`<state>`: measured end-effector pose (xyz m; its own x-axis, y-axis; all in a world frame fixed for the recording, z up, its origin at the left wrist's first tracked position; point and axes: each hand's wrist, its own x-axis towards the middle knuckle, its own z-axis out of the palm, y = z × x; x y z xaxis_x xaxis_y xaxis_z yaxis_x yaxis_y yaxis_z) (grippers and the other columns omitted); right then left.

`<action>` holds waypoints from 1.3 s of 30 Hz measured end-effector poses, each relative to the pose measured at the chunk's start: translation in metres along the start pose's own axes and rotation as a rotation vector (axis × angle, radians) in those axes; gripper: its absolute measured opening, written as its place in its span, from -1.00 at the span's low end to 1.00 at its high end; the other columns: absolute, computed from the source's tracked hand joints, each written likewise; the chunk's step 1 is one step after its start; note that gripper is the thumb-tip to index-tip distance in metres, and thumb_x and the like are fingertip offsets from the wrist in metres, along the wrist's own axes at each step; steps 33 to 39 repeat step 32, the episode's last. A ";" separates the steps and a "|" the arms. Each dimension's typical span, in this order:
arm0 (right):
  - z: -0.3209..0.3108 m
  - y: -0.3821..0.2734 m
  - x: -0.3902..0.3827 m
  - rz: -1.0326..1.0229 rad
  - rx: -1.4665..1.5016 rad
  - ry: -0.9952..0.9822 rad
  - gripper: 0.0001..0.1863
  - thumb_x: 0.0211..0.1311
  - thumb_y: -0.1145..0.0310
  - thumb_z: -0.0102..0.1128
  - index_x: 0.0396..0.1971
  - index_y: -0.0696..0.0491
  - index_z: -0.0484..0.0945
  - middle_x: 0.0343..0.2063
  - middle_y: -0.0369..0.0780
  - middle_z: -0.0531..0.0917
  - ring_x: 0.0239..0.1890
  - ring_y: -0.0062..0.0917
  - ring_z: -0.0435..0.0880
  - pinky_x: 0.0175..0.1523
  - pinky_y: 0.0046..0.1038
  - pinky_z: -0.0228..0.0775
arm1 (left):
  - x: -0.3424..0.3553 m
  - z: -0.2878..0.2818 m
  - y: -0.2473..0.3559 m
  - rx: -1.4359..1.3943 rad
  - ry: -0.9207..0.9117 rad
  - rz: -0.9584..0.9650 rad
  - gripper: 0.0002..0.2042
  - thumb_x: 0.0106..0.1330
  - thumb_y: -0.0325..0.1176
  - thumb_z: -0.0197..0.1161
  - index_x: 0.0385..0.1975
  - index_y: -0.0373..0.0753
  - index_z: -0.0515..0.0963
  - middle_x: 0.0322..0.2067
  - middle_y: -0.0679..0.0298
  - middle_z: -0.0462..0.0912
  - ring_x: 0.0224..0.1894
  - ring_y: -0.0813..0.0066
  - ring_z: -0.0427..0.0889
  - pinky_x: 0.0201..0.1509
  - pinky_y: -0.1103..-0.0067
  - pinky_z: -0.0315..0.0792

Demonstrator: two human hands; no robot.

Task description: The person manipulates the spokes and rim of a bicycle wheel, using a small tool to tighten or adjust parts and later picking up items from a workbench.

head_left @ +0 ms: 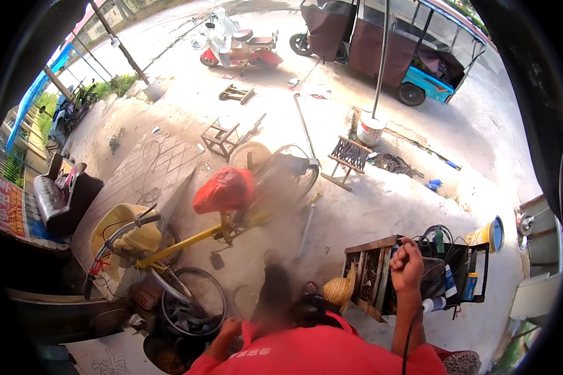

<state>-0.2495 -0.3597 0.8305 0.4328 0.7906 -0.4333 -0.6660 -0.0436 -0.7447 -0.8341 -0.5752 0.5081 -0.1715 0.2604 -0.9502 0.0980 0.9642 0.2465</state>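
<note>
My right hand is raised in a fist above a wooden tool box; what it holds, if anything, is hidden. A dark cable runs down along that forearm. Low beside my body, my left hand is small in view, and its fingers cannot be made out. Close to it is the wheel of a yellow bicycle, whose saddle wears a red plastic bag. Woven straw bulges against the tool box's near side.
A white pump-like rod stands by the bicycle. Beyond lie a folding stool, a small wooden stool and a pole set in a white bucket. A scooter and a covered three-wheeler are parked farther off. A yellow bucket is at right.
</note>
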 end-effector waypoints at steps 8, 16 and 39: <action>0.119 0.074 0.048 0.011 -0.017 -0.038 -0.82 0.34 0.34 0.03 -0.14 0.05 0.49 -0.62 -0.37 0.39 -0.67 -0.68 0.27 -0.55 -0.58 0.14 | 0.042 -0.021 0.178 0.003 -0.095 0.215 -0.65 0.24 -0.24 0.33 -0.13 -0.41 0.58 -0.29 0.12 0.69 -0.27 0.41 0.66 -0.21 0.49 0.55; 0.246 0.024 0.152 -0.273 0.082 -0.143 -0.81 0.33 0.40 -0.01 -0.12 0.10 0.47 -0.62 -0.38 0.38 -0.63 -0.68 0.27 -0.50 -0.57 0.14 | 0.095 -0.059 0.244 -0.092 -0.207 0.135 -0.71 0.33 -0.18 0.19 -0.15 -0.29 0.58 -0.38 0.25 0.66 -0.40 0.40 0.66 -0.50 0.57 0.45; 0.300 -0.267 0.674 -0.477 -0.085 -0.360 -0.83 0.41 0.34 -0.03 -0.10 0.01 0.47 -0.64 -0.43 0.26 -0.65 -0.72 0.21 -0.52 -0.62 0.05 | 0.114 0.119 0.352 -0.104 0.018 -0.115 -0.62 0.27 -0.10 0.21 0.01 -0.13 0.51 -0.26 0.23 0.68 -0.28 0.21 0.70 -0.25 0.25 0.56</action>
